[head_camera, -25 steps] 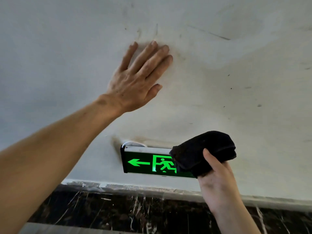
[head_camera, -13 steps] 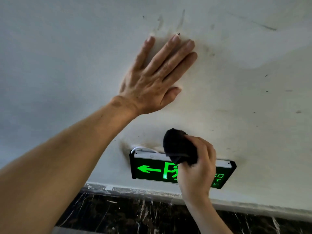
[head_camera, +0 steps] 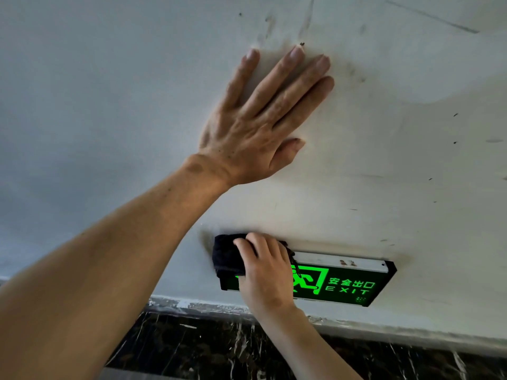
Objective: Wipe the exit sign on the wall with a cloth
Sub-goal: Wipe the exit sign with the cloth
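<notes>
Two bare hands are seen against a pale, scuffed wall. The left hand is laid flat on the wall above the sign, its fingers straight and slightly spread, gripping nothing. The right hand is closed around a dark cloth, which is pressed onto the left end and top edge of the exit sign. The sign is mounted low on the wall, just above a band of dark, white-veined stone. A black face is shown with glowing green markings: part of a running-figure pictogram, Chinese characters and the word EXIT. A white top edge with small red marks is visible to the right of the hand. The sign's left portion is hidden by the hand and cloth.
</notes>
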Tool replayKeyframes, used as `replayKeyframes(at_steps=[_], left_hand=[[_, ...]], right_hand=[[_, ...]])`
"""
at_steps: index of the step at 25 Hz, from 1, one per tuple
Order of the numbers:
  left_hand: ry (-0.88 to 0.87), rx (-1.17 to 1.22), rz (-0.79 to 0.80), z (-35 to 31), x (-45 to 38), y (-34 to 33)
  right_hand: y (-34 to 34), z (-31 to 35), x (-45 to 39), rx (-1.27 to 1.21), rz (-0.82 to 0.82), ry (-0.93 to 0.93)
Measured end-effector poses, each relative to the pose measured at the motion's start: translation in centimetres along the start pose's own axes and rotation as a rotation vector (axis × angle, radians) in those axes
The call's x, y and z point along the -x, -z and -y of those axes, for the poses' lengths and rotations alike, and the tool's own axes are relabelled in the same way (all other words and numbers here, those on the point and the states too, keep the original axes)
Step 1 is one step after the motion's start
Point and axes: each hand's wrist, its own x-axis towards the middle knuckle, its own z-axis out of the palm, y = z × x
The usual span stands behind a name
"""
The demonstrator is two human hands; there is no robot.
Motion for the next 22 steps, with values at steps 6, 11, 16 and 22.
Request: replayKeyframes(at_steps=[6,11,16,22], left_hand=[[0.002,-0.021,0.003,0.0,0.0,0.1],[0.0,-0.032,-0.005,0.0,0.1,0.2],[0.0,-0.04,0.007,0.0,0.0,0.4],[-0.005,-0.048,0.0,0.1,0.0,0.4]], right_hand=[[0.1,-0.4,0.7,0.2,0.071,0.094],[0.7,-2.0,1.2,0.217,0.056,0.065],[1.6,-4.8,2.1,0.234,0.022,0.035],[2.8,-7.6,3.3,0.247,0.024,0.041]])
